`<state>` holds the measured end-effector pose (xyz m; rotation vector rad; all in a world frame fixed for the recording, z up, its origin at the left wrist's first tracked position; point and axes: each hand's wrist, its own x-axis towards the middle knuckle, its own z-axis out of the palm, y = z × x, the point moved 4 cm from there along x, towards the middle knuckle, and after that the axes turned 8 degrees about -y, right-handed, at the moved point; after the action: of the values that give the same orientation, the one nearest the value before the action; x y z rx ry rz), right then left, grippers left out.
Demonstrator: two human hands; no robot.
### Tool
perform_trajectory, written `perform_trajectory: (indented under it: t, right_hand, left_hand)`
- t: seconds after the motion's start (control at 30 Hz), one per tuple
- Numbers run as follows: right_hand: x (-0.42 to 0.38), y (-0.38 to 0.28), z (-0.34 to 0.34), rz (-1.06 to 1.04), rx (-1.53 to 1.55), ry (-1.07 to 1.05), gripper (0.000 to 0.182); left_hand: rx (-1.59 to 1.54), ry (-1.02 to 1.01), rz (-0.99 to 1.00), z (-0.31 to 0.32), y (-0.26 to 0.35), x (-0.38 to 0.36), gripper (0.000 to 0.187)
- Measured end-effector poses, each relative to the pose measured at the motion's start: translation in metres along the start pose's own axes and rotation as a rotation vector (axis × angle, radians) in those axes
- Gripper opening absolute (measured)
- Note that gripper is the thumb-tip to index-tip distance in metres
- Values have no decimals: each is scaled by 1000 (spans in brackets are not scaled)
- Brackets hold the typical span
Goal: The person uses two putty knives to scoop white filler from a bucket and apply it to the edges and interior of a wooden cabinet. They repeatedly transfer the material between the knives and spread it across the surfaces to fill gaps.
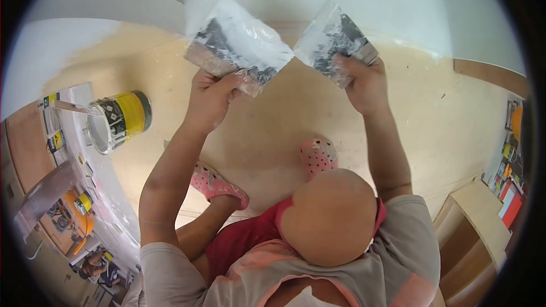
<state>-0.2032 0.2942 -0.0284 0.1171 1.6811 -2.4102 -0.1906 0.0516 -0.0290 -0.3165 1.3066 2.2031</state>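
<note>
In our left hand (pixel 213 99) we hold a broad, flat scraper (pixel 242 37), slanted and thickly smeared with white paste (pixel 244 20) over dark patches. Our right hand (pixel 367 88) grips a narrower scraper (pixel 333 40), also streaked white and dark. Their inner corners meet or nearly meet; we can't tell which.

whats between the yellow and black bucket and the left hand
Between the bucket and the left hand, the head view shows only a bare stretch of tan surface.
</note>
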Motion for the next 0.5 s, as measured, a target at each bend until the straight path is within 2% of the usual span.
perform_trajectory:
  t: [0.07, 0.1, 0.23, 0.27, 0.3, 0.37, 0.4, 0.47, 0.5]
  right_hand:
    - [2, -17, 10, 246, 499, 17, 25]
    - [3, -22, 13, 286, 559, 18, 30]
    - [5, -74, 41, 104, 621, 0, 28]
    - [6, -85, 55, 86, 644, -87, 28]
    - [5, -95, 63, 73, 671, -166, 29]
    - [4, -124, 68, 21, 608, -170, 28]
    - [4, -137, 71, -1, 545, -200, 27]
    - [-3, -167, 63, -123, 536, -342, 27]
    - [-9, -183, 85, -113, 536, -319, 27]
  left_hand:
    - [422, 20, 366, 21, 31, 0, 13]
    - [439, -10, 397, 26, 43, -1, 13]
    - [853, -161, 737, 57, 90, -10, 22]
    - [1005, -213, 837, 67, 100, -13, 26]
    - [1007, -246, 848, 77, 111, -15, 26]
    - [1294, -287, 1114, 101, 128, -28, 37]
    - [1285, -308, 1084, 100, 132, -32, 37]
    - [1423, -267, 837, 84, 144, -25, 42]
    - [1481, -391, 1046, 72, 141, -21, 41]
